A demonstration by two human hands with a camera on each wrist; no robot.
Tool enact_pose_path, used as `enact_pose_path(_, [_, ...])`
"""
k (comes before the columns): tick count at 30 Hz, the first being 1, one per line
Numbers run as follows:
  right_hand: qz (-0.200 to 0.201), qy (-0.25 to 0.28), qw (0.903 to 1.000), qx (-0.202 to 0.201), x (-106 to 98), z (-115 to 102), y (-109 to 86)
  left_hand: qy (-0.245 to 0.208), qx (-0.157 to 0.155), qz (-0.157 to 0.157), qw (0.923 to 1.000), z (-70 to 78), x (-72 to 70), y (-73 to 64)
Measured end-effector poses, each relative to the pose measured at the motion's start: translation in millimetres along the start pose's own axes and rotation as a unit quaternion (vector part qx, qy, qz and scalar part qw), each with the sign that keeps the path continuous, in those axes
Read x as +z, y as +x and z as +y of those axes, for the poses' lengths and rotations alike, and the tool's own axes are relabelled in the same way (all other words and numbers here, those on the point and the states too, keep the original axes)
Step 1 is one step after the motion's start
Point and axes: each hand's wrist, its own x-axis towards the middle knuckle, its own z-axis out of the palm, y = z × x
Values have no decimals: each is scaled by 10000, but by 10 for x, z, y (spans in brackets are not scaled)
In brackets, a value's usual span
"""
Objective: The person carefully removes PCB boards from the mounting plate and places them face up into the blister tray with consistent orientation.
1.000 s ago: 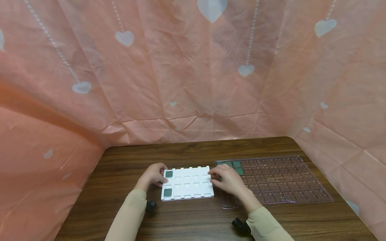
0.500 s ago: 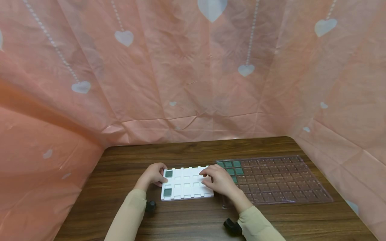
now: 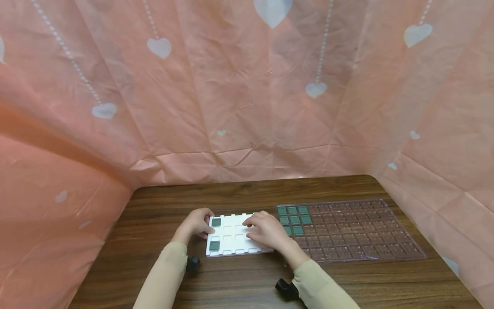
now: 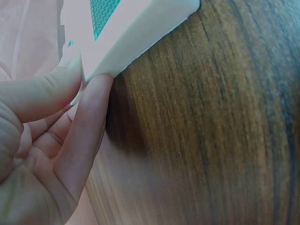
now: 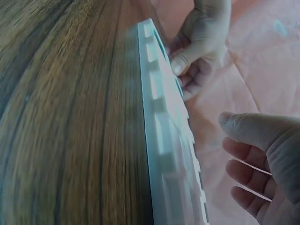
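Note:
My left hand [image 3: 197,223] pinches the left edge of a white plastic tray [image 3: 233,231] with shallow pockets in rows. Two square green chips lie in its left column: an upper chip [image 3: 216,222] and a lower chip [image 3: 214,246]. In the left wrist view, thumb and fingers grip the white tray's corner [image 4: 136,37]. My right hand [image 3: 266,231] hovers over the right half of the tray, thumb and index finger apart, with nothing visible between them. The right wrist view shows its relaxed fingers [image 5: 248,173] beside the tray.
To the right lies a clear plastic tray [image 3: 359,231] with a grid of square pockets. Several green chips [image 3: 295,219] fill its upper left pockets. The dark wooden table [image 3: 231,283] is bordered by a pink curtain [image 3: 247,128] with white hearts.
My right hand has moved left from the white tray's right edge to above its right half, uncovering more green chips in the clear tray. My left hand has stayed in place.

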Motion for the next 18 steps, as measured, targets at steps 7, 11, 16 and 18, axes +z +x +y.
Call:
enact_pose_path(7, [-180, -64, 9998, -90, 102, -58, 145, -3, -87, -4, 10000, 6, 11, 6])
enact_pose_path(11, [-347, -188, 9992, -105, 141, -92, 229, -21, -88, -1, 10000, 11, 15, 3])
enact_pose_path(16, [-589, -288, 9978, -57, 173, -140, 334, -73, -70, 6, 9999, 10, 14, -1])
enact_pose_path(18, [-656, -337, 9973, -15, 185, -157, 377, -78, -94, 16, 9999, 15, 13, -5])
